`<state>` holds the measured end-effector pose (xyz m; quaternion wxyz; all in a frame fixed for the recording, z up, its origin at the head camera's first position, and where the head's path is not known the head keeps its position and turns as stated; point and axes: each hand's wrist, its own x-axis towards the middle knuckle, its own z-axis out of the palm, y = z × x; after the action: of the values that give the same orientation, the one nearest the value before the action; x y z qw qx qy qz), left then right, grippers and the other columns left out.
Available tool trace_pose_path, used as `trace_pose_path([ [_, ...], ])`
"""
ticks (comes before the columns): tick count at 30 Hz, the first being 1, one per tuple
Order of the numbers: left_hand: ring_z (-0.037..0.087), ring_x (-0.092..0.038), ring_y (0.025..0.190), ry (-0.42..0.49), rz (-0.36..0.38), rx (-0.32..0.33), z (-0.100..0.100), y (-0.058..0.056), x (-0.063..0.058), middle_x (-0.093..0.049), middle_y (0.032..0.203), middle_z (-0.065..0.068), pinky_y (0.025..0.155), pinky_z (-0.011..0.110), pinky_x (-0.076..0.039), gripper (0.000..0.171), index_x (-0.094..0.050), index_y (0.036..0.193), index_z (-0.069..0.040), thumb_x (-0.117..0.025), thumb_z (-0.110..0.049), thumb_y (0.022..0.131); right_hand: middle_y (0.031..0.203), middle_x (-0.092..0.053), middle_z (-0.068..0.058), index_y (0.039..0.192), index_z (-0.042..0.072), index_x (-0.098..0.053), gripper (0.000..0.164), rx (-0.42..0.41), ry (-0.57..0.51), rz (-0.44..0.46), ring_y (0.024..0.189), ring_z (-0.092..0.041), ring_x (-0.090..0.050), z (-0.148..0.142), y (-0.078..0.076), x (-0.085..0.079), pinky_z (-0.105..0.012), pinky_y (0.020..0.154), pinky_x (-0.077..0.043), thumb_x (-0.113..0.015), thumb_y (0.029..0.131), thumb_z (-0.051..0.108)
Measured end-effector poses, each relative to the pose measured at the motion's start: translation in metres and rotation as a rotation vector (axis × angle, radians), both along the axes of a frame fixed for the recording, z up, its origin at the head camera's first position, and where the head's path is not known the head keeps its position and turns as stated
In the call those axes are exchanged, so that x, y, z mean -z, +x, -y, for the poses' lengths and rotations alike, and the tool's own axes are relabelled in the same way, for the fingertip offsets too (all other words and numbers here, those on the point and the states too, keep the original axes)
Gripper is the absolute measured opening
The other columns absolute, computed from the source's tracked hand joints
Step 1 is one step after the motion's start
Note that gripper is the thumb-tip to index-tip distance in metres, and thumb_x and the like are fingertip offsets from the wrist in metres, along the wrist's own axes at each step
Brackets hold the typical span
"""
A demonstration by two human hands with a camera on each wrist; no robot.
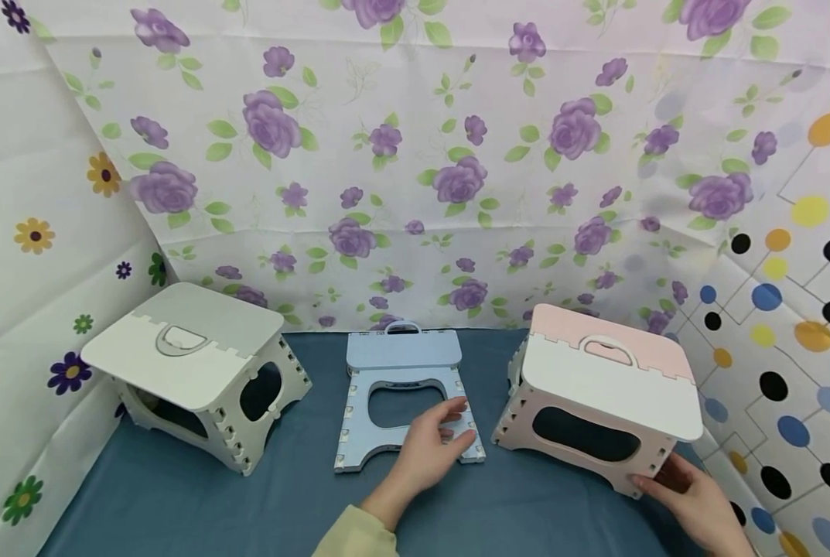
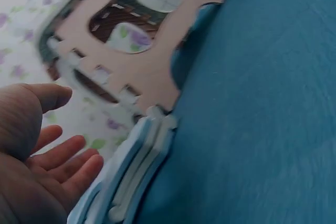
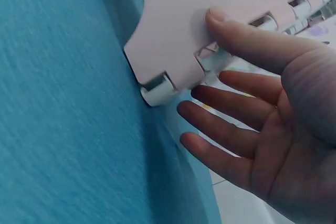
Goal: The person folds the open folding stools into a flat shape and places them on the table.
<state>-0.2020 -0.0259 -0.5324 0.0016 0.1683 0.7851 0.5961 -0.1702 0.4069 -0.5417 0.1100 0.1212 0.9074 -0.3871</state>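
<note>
A pink and white folding step stool point(image 1: 606, 387) stands unfolded on the right, its top handle raised. My right hand point(image 1: 700, 503) is at its near right leg; the thumb point(image 3: 231, 30) touches the pink leg panel point(image 3: 168, 30), while the other fingers extend loosely beside the leg's edge. A light blue folding stool point(image 1: 404, 352) lies folded flat in the middle, its layers stacked in the left wrist view. Over its right side hovers my left hand point(image 1: 432, 449), fingers spread and relaxed, palm empty in the left wrist view point(image 2: 47, 156).
A white and grey folding stool point(image 1: 199, 340) stands unfolded on the left. Dark blue cloth point(image 1: 275, 510) covers the table. Flowered sheeting point(image 1: 415, 186) hangs behind, and dotted sheeting point(image 1: 790, 371) borders the right side.
</note>
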Motion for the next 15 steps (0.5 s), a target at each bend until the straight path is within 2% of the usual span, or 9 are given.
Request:
trace_pose_path([
  [4, 0.032, -0.058, 0.138, -0.024, 0.019, 0.039, -0.019, -0.003, 0.005, -0.059, 0.153, 0.015, 0.108, 0.043, -0.052, 0.056, -0.055, 0.155, -0.007, -0.073, -0.023, 0.105, 0.147, -0.052, -0.038, 0.160, -0.010, -0.034, 0.114, 0.019, 0.021, -0.006, 0.127, -0.055, -0.058, 0.001, 0.000, 0.000, -0.045, 0.094, -0.060, -0.072, 0.090, 0.071],
  [7, 0.030, -0.057, 0.140, -0.074, 0.010, 0.058, -0.030, -0.006, 0.007, -0.057, 0.155, 0.014, 0.109, 0.037, -0.051, 0.059, -0.053, 0.157, -0.005, -0.074, -0.024, 0.105, 0.146, -0.053, -0.038, 0.159, -0.010, -0.035, 0.113, 0.020, 0.017, -0.012, 0.125, -0.054, -0.059, 0.001, -0.001, -0.001, -0.044, 0.093, -0.061, -0.073, 0.090, 0.071],
  [12, 0.026, -0.055, 0.143, -0.168, -0.006, 0.112, -0.044, -0.010, 0.010, -0.055, 0.158, 0.012, 0.110, 0.034, -0.050, 0.063, -0.050, 0.159, -0.004, -0.074, -0.024, 0.104, 0.142, -0.057, -0.036, 0.157, -0.010, -0.039, 0.107, 0.010, 0.017, -0.027, 0.116, -0.046, -0.066, 0.003, -0.002, -0.001, -0.041, 0.090, -0.061, -0.075, 0.091, 0.066],
  [15, 0.024, -0.054, 0.143, -0.192, -0.003, 0.154, -0.049, -0.011, 0.010, -0.053, 0.159, 0.011, 0.110, 0.033, -0.050, 0.064, -0.049, 0.160, -0.006, -0.074, -0.025, 0.104, 0.138, -0.060, -0.036, 0.155, -0.011, -0.042, 0.101, -0.023, 0.022, -0.040, 0.110, -0.040, -0.069, 0.005, -0.002, 0.000, -0.042, 0.088, -0.062, -0.076, 0.093, 0.061],
])
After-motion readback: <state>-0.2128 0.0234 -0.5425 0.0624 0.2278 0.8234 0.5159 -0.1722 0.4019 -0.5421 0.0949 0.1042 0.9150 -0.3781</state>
